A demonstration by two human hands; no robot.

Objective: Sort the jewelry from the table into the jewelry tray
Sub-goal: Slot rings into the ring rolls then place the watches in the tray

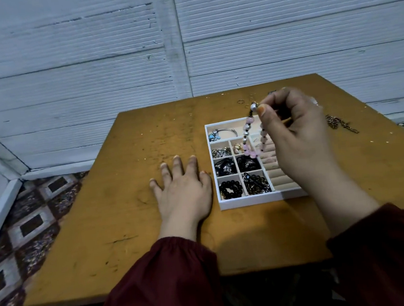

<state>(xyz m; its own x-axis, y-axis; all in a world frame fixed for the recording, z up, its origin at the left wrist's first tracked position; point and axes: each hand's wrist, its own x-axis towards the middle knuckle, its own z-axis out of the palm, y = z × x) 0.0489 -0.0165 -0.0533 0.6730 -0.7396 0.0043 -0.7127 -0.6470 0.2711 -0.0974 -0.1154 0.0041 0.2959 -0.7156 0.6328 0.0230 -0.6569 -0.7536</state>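
Note:
A white jewelry tray (250, 201) with several compartments sits on the brown table (117, 210); its cells hold dark beads, chains and a bangle. My right hand (295, 131) hovers over the tray's right side and pinches a pink, white and black beaded bracelet (247, 136) by its top, so the loop hangs down above the tray's middle cells. My left hand (183, 186) lies flat on the table just left of the tray, fingers spread, holding nothing. A brown chain (340, 124) lies on the table to the right of the tray.
Small rings (240, 101) lie near the table's far edge behind the tray. A white corrugated wall rises behind the table. Patterned carpet (29, 218) covers the floor to the left. The table's near edge runs in front of my dark red sleeves.

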